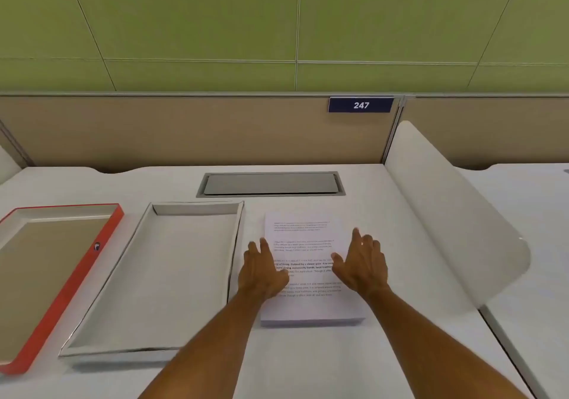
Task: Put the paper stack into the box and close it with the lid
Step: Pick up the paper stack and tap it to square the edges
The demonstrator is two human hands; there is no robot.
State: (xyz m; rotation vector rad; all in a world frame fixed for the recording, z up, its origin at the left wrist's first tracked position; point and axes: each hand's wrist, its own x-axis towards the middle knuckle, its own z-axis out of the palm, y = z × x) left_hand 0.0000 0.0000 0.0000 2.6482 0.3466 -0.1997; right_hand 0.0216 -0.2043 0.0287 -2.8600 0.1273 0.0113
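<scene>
While the white worktop point(308, 361) carries all three items side by side, order the work from the widest piece down. At far left lies the red-rimmed rectangular lid point(58, 278), inside face up; just right of it sits the shallow white cardboard box point(172, 275), open and empty. Just right of the box rests the white printed paper stack point(308, 306), flat, its long axis running away from the person, text head at the far edge. Both hands hover spread over the stack, holding nothing: the left hand point(261, 272) at its left edge, the right hand point(363, 266) near its right edge. Slide fingers under both long edges, squeeze evenly, lift level and keep the stack's long axis parallel to the box's.
</scene>
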